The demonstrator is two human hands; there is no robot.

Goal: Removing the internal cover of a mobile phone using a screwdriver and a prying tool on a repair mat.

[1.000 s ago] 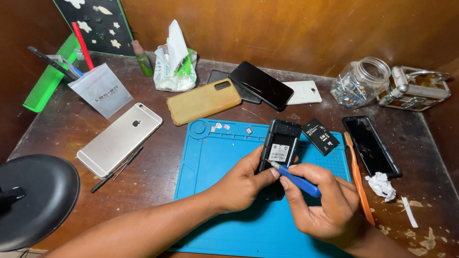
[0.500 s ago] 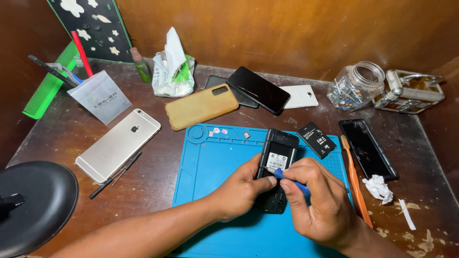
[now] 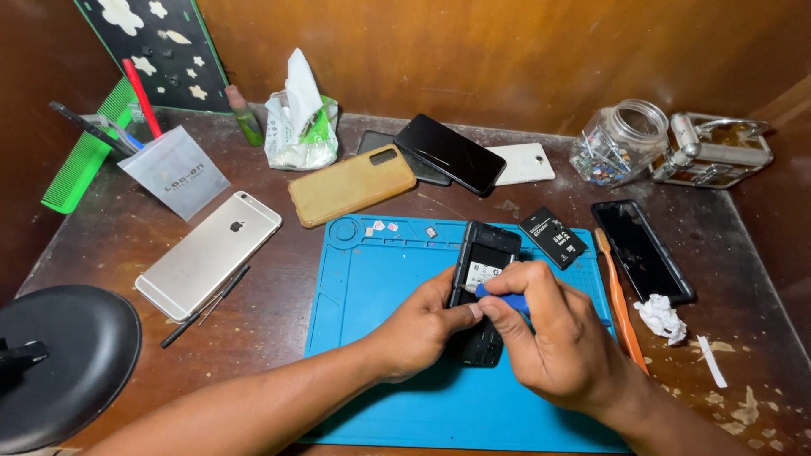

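Left hand (image 3: 418, 325) is gripping the opened black phone (image 3: 481, 279) by its left edge, pinning it down on the blue work mat (image 3: 380, 338), near-centre of the wooden table (image 3: 110, 236). Right hand (image 3: 549, 338) is closed around a blue pry tool (image 3: 500, 295), tip sitting on the phone's exposed back, just beside the left thumb. Phone is lying back cover off, white label showing inside.

Loose black battery (image 3: 552, 237) is lying just right of the phone's far end. Orange toothbrush (image 3: 619, 304) is running along the mat's right edge, dark phone (image 3: 642, 251) beyond it. Silver phone (image 3: 209, 253) is lying well left, tan-cased phone (image 3: 351, 184) far of the mat.
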